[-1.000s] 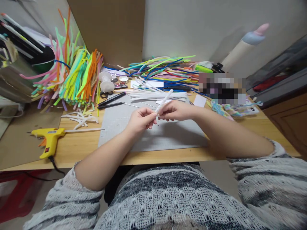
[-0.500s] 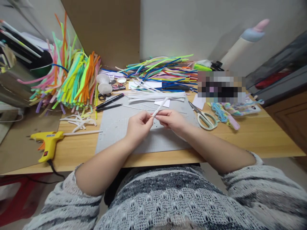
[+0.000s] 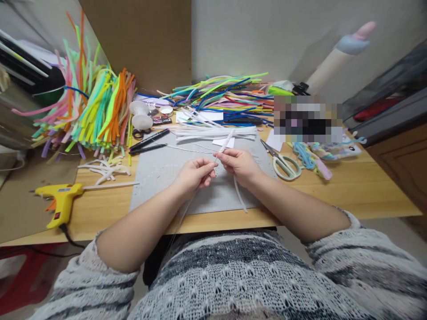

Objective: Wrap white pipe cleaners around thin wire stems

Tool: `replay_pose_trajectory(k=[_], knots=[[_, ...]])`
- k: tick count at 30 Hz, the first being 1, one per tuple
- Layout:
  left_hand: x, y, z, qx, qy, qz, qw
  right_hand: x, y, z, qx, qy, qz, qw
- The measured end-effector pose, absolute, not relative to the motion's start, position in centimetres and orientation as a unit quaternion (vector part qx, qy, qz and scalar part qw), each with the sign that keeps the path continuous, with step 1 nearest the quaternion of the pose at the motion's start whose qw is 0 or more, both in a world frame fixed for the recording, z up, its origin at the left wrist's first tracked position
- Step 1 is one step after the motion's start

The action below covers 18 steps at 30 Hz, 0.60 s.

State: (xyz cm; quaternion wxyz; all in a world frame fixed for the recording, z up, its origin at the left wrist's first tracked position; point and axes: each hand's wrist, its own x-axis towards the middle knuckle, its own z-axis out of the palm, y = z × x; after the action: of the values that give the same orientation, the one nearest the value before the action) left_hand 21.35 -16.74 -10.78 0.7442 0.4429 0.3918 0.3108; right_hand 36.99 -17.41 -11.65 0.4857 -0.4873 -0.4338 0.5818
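Over the grey cutting mat (image 3: 156, 178), my right hand (image 3: 243, 166) pinches a white pipe cleaner (image 3: 227, 141). Its upper part slants up past my fingertips, and a loose white tail (image 3: 239, 195) hangs below that hand toward the mat's front edge. My left hand (image 3: 195, 174) is closed in a pinch just beside it. From that hand a thin wire-like strand (image 3: 186, 209) trails down across the table edge toward my lap. Where strand and pipe cleaner meet is too small to make out.
More white pipe cleaners (image 3: 200, 133) and black pens (image 3: 148, 141) lie behind my hands. Scissors (image 3: 287, 166) rest at right. At left are white offcuts (image 3: 103, 169), a yellow glue gun (image 3: 62, 200) and a colourful pipe-cleaner bundle (image 3: 103, 106).
My left hand has drawn slightly away from my right, now with a thin strand trailing from it. The white tail beneath my right hand has come into view.
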Motion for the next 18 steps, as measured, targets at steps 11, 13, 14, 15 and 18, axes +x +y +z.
replay_pose_trajectory(k=[11, 13, 14, 15, 18], knots=[[21.0, -16.4, -10.7, 0.494, 0.433, 0.375, 0.654, 38.0, -17.7, -11.0, -0.536, -0.638, 0.395, 0.387], [21.0, -16.5, -10.7, 0.513, 0.445, 0.377, 0.629, 38.2, -18.3, -10.3, -0.528, -0.743, 0.256, 0.322], [21.0, -16.5, -10.8, 0.526, 0.448, 0.373, 0.618, 38.3, -18.7, -9.8, -0.512, -0.788, 0.19, 0.284], [21.0, -16.6, -10.8, 0.543, 0.45, 0.366, 0.607, 38.4, -19.0, -9.2, -0.495, -0.823, 0.133, 0.247], [21.0, -16.8, -11.0, 0.61, 0.442, 0.317, 0.577, 38.8, -19.4, -7.0, -0.437, -0.888, 0.02, 0.143]])
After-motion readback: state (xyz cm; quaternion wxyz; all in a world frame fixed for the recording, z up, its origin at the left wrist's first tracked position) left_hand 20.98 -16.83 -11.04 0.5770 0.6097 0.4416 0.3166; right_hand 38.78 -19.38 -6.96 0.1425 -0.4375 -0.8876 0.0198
